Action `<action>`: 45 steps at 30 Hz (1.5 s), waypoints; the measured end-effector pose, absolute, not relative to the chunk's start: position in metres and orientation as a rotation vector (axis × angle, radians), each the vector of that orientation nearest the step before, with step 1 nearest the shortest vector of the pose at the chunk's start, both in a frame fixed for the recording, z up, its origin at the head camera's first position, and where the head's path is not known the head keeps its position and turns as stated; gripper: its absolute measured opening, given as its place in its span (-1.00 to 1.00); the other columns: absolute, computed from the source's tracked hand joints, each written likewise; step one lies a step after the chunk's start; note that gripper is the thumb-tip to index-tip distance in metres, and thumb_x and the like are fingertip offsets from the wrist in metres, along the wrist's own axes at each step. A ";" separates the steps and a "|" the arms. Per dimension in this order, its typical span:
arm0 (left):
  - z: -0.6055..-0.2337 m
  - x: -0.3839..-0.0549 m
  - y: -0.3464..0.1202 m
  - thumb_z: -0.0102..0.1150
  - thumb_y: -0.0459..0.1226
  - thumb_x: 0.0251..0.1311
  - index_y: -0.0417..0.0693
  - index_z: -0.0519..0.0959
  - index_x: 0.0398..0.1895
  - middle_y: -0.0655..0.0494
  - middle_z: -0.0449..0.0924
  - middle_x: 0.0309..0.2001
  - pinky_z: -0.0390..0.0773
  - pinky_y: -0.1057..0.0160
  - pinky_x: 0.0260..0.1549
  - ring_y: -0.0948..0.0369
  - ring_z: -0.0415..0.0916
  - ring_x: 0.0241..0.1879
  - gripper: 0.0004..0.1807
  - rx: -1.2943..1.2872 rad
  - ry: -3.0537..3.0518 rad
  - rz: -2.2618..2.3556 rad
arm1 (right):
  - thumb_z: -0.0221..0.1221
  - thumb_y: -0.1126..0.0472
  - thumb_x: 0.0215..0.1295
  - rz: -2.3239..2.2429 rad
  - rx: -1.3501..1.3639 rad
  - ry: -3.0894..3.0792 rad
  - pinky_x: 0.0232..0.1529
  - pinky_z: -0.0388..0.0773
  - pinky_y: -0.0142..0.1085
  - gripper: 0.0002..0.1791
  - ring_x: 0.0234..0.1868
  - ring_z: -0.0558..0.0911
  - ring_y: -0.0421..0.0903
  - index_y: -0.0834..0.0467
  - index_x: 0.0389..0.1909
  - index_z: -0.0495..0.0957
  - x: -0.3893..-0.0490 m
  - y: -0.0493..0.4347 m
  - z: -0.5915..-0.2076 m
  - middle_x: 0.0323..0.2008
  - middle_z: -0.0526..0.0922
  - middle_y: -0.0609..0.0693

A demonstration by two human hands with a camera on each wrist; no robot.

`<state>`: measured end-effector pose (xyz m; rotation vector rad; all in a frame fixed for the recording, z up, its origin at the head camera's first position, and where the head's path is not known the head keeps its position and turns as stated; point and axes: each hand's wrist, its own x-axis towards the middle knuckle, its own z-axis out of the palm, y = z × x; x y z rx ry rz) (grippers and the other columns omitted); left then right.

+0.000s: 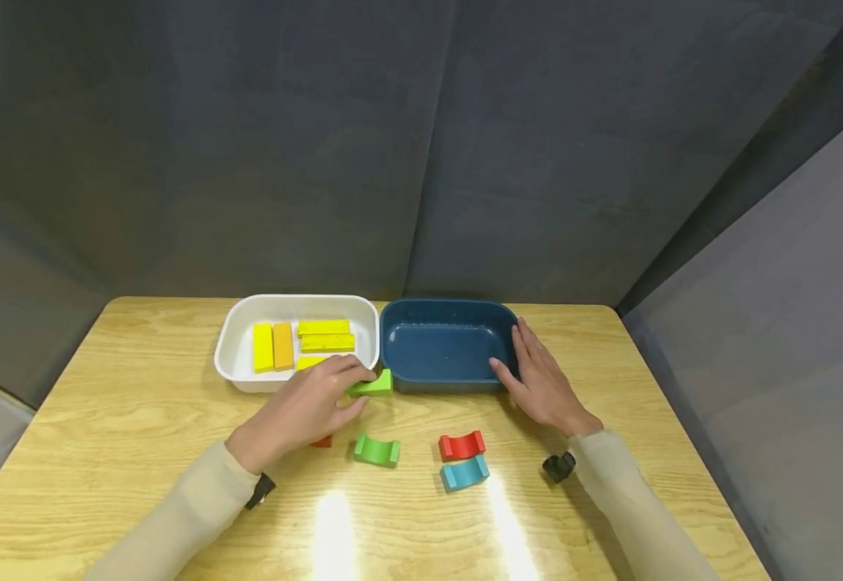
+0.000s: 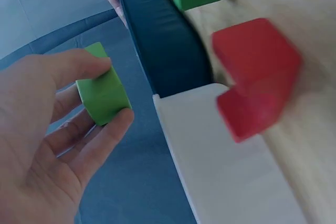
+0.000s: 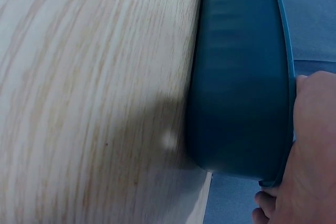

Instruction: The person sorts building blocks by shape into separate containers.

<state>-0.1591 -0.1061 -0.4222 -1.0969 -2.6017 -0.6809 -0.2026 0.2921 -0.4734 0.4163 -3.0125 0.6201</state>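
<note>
My left hand pinches a green block between thumb and fingers, above the near edge where two containers meet. In the left wrist view the block shows clear of the table. My right hand rests at the near right corner of the dark blue container, its fingers along the right side and its thumb over the front rim. That container is bare inside. The white container beside it holds several yellow blocks and an orange block.
Another green block, with a curved notch, lies on the wooden table. A notched red block and a blue one lie close together to its right. One more red block is partly hidden by the left hand.
</note>
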 end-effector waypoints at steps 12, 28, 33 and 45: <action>-0.411 -0.188 -0.065 0.52 -0.29 0.28 -0.13 0.77 0.09 0.02 0.75 0.00 0.75 0.31 -0.20 0.17 0.63 -0.19 -0.67 -1.103 -2.615 -0.678 | -0.10 -0.27 0.70 0.651 0.440 -2.996 0.66 -0.09 0.26 -0.03 0.73 -0.12 0.27 0.35 0.72 -0.15 -0.202 0.290 -0.476 0.75 -0.22 0.24; -0.412 -0.232 -0.032 0.42 -0.25 0.37 -0.13 0.72 0.20 -0.02 0.71 0.11 0.74 0.24 -0.16 0.14 0.63 -0.14 -0.63 -1.005 -2.775 -0.637 | -0.11 -0.26 0.71 0.626 0.427 -3.010 0.67 -0.10 0.26 -0.04 0.73 -0.13 0.27 0.36 0.72 -0.16 -0.200 0.292 -0.473 0.75 -0.25 0.23; -0.415 -0.242 -0.025 0.42 -0.26 0.38 -0.16 0.73 0.18 -0.02 0.71 0.06 0.73 0.22 -0.12 0.12 0.63 -0.12 -0.64 -0.997 -2.792 -0.660 | -0.12 -0.26 0.70 0.631 0.412 -3.019 0.67 -0.12 0.25 -0.04 0.74 -0.14 0.26 0.34 0.72 -0.17 -0.198 0.293 -0.474 0.75 -0.25 0.22; -0.427 -0.264 -0.016 0.40 -0.31 0.37 -0.22 0.71 0.21 -0.09 0.71 0.12 0.75 0.13 -0.02 0.02 0.69 0.00 -0.62 -0.994 -2.833 -0.657 | -0.12 -0.29 0.70 0.623 0.403 -3.031 0.68 -0.12 0.24 -0.02 0.74 -0.14 0.25 0.32 0.73 -0.19 -0.197 0.292 -0.475 0.75 -0.25 0.21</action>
